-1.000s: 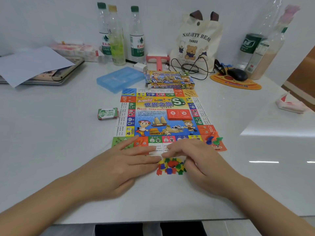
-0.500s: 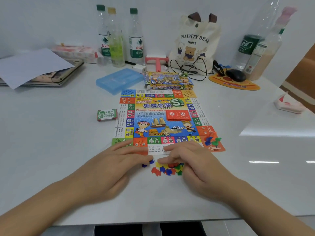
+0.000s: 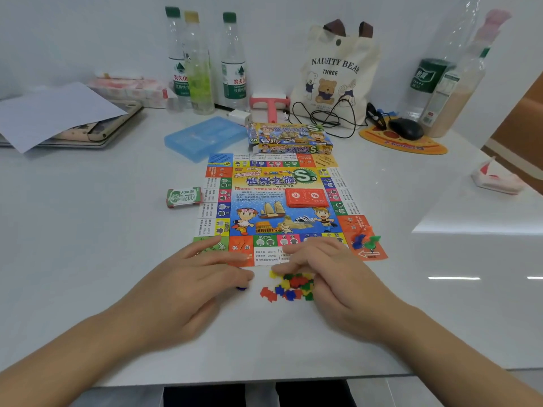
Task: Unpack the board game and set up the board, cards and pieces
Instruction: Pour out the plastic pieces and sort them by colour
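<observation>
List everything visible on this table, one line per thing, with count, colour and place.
game board: one, multicoloured, flat at table centre
red cards: one stack, on the board's middle right
play money: one bundle, green and white, left of the board
pawns: a few, blue, green, orange, on the board's near right corner
small pieces: a pile, red, blue, green, yellow, in front of the board
game box: one, behind the board
blue case: one, left of the box
bottles: three, clear, back left
tote bag: one, cream, at the back
mouse: one, black, on an orange pad
left hand: over a blue piece
right hand: on the pile
</observation>
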`<state>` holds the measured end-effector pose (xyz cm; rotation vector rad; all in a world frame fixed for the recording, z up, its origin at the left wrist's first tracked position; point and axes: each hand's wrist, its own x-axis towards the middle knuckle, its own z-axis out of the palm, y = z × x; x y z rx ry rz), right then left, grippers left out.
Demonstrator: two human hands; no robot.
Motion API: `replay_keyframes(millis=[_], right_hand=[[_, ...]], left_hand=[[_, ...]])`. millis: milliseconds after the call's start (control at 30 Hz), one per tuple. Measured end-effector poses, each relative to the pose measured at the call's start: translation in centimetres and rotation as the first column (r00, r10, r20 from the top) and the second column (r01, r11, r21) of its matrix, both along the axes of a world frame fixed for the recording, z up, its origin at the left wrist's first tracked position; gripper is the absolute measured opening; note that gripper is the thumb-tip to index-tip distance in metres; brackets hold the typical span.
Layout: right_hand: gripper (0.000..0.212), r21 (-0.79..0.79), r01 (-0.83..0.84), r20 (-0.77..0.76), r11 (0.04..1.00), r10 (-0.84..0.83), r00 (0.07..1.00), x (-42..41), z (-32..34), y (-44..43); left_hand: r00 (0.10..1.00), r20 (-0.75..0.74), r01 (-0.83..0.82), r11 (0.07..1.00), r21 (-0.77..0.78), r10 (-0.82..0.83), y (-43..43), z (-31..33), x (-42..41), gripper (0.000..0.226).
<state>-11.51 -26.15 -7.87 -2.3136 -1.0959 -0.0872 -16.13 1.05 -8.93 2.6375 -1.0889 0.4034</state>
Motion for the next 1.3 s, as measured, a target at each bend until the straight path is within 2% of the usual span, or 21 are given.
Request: replay_keyframes(millis=[100, 233, 333, 500, 600, 767, 967, 1167, 1300], right_hand=[[0.042, 0.122, 0.053, 0.016, 0.991, -0.055, 0.998, 0.1, -0.1, -0.3], [0.037, 0.194, 0.006, 0.049, 0.981, -0.016, 0.999, 0.0, 0.0, -0.4], [0.036, 0.185, -0.034, 0.079, 0.982, 0.020, 0.997, 0.0, 0.0, -0.4], [0.039, 0.064, -0.074, 0.050, 0.995, 0.071, 0.996, 0.2, 0.1, -0.1], [0.040, 0.035, -0.069, 0.039, 0.997, 0.067, 0.997, 0.1, 0.1, -0.1], [0.041, 0.129, 0.035, 0.070, 0.991, -0.044, 0.997, 0.1, 0.0, -0.5], [0.038, 0.115, 0.062, 0.066, 0.991, -0.069, 0.995, 0.3, -0.1, -0.6], [0.037, 0.100, 0.093, 0.049, 0.991, -0.098, 0.994, 0.2, -0.1, -0.7], [0.043, 0.038, 0.058, 0.020, 0.998, -0.059, 0.998, 0.0, 0.0, -0.4]], left_hand=[[0.998, 0.020, 0.066, 0.997, 0.026, -0.067, -0.5, 0.3, 0.0, 0.041], [0.992, 0.013, 0.124, 0.985, 0.120, -0.126, -1.4, 0.3, 0.3, 0.044], [0.989, -0.004, 0.145, 0.984, 0.108, -0.145, -1.4, 0.4, 0.3, 0.042], [0.980, -0.006, 0.198, 0.977, 0.075, -0.198, -1.5, 0.6, -0.1, 0.038], [0.989, 0.019, 0.148, 0.989, 0.030, -0.148, -1.5, 0.7, 0.0, 0.037], [0.999, 0.047, 0.025, 0.999, 0.032, -0.027, -2.0, 0.8, 0.6, 0.036], [0.997, 0.032, 0.064, 0.989, 0.136, -0.069, -2.7, 0.7, 1.1, 0.038], [0.999, 0.030, 0.038, 0.998, 0.056, -0.040, -2.3, 0.6, 0.7, 0.028], [0.999, 0.034, -0.025, 0.999, 0.023, 0.024, -2.7, 0.6, 0.8, 0.032]])
